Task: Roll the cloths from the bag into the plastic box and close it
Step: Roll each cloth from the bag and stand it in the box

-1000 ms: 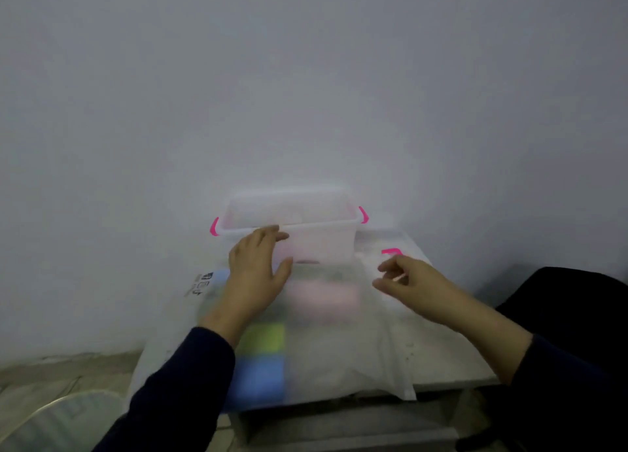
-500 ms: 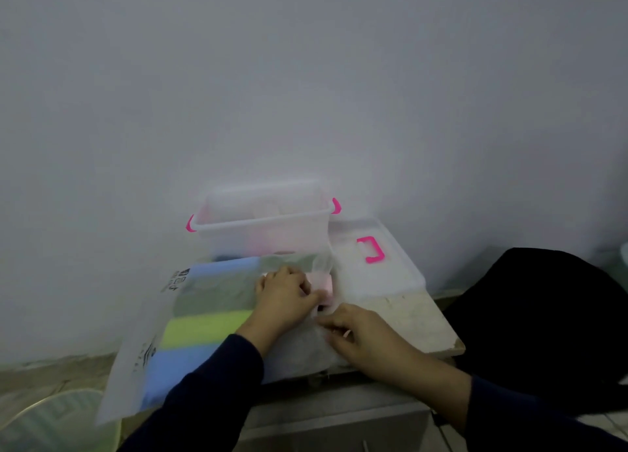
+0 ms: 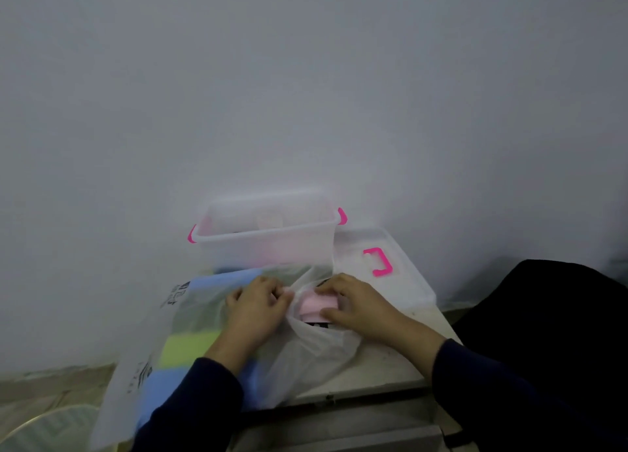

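A translucent plastic bag point(image 3: 163, 343) lies on the small table point(image 3: 390, 366), with blue, green and yellow cloths showing through it. My left hand point(image 3: 255, 307) grips the bag's mouth. My right hand point(image 3: 356, 303) reaches into the opening, its fingers and thumb curled round a pink cloth point(image 3: 317, 305). Behind the bag stands the clear plastic box point(image 3: 265, 237) with pink clips, open, with something pink inside. Its lid point(image 3: 377, 264) with a pink handle lies flat to the right of the box.
A plain wall rises right behind the box. A black shape point(image 3: 550, 315), maybe a chair, stands to the right of the table. The bag hangs over the table's left and front edges. A pale round object point(image 3: 44, 431) sits on the floor at lower left.
Both hands came down from the box to the bag. The left hand took hold of the bag's mouth and the right hand went inside and took hold of the pink cloth.
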